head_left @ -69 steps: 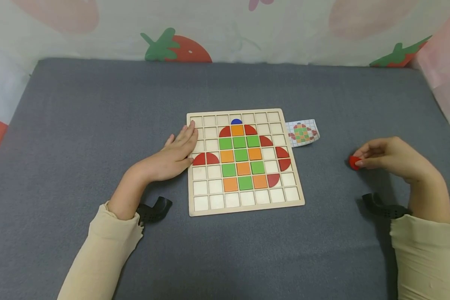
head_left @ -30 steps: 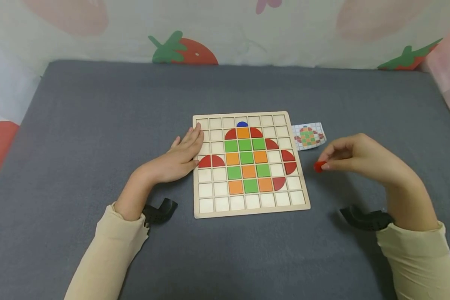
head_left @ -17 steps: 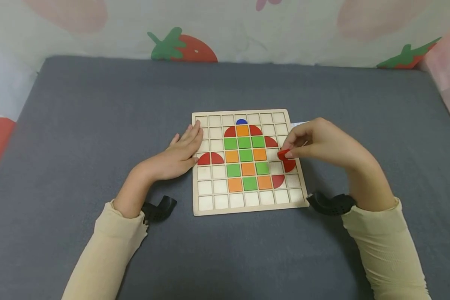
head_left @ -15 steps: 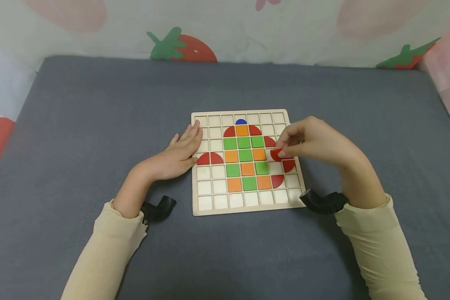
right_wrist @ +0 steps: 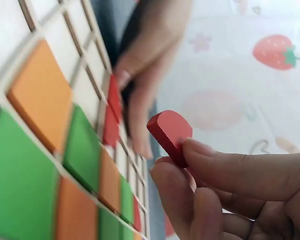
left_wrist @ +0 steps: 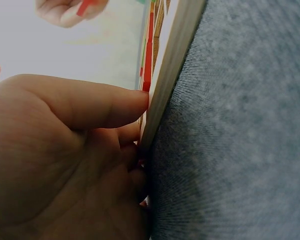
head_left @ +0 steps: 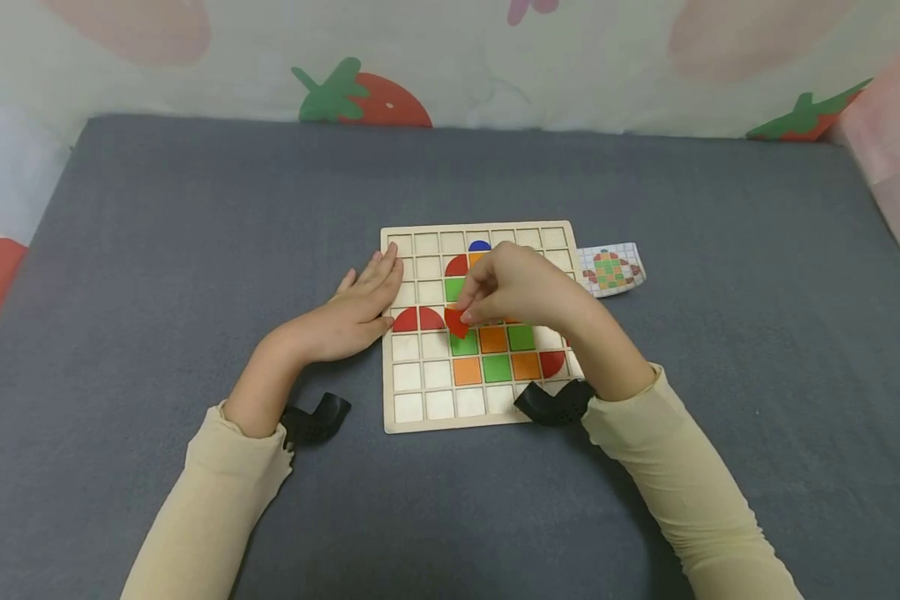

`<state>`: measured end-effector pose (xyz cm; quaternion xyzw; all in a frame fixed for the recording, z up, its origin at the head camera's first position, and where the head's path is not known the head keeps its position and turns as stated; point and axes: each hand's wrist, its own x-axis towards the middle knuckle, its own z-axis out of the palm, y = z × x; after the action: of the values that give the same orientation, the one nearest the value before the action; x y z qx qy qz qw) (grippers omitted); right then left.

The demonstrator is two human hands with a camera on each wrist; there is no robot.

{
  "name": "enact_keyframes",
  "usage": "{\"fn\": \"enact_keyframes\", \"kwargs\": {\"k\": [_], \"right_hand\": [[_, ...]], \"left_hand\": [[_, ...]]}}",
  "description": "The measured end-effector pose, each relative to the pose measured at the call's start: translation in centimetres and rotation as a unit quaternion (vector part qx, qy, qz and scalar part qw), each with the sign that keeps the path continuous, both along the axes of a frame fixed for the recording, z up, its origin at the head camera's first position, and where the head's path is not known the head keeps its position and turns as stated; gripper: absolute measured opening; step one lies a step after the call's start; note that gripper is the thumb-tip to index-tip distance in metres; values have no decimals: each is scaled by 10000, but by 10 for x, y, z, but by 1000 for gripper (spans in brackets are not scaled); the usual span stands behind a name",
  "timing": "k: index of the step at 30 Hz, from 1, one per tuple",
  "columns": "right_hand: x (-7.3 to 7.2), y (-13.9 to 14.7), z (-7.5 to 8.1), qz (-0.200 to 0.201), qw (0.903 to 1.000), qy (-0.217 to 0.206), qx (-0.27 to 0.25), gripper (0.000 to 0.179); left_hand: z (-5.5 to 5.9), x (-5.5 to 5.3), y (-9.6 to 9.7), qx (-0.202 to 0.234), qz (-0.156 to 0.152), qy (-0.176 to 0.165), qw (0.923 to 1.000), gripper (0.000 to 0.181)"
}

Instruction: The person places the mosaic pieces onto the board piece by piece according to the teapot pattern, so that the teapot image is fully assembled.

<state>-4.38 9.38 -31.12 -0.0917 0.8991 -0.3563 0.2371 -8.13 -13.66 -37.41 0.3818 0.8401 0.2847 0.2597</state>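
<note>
A wooden grid board (head_left: 450, 422) lies on the grey cloth, with green and orange squares, red quarter-round tiles and a blue half-round tile in its cells. My left hand (head_left: 351, 319) rests along its left edge, fingers straight; in the left wrist view the thumb (left_wrist: 110, 107) touches the board's side. Between thumb and fingers my right hand (head_left: 528, 287) pinches a red quarter-round tile (right_wrist: 171, 134), held above the board's left-middle cells. Two red quarter-round tiles (head_left: 417, 319) sit in cells just left of it. The right hand hides part of the pattern.
A small printed pattern card (head_left: 613, 268) sticks out from the board's right edge. Black wrist cameras (head_left: 318, 419) are strapped to both wrists. A strawberry-print cloth (head_left: 555, 67) hangs behind the table.
My right hand has carried the red tile from the far right, over the board's right side, to its left-middle cells. The left hand has stayed at the board's edge.
</note>
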Motion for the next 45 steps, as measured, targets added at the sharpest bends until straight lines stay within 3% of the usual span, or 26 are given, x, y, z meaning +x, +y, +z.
{"fn": "enact_keyframes", "kwargs": {"k": [8,15,35,45], "right_hand": [[2,-24,-15,209,9990,-115,382,3],[5,-36,-26,501,9952,225,808,10],[11,-39,-36,540,9898,744,1088,13],[8,-37,-41,421,9902,666,1150,14]], "left_hand": [[-2,0,-2,-13,26,-65,10000,64],[-7,1,-4,33,10,-80,10000,64],[-13,6,-4,147,27,-19,9999,62],[-21,4,-3,175,54,-32,9998,62]]}}
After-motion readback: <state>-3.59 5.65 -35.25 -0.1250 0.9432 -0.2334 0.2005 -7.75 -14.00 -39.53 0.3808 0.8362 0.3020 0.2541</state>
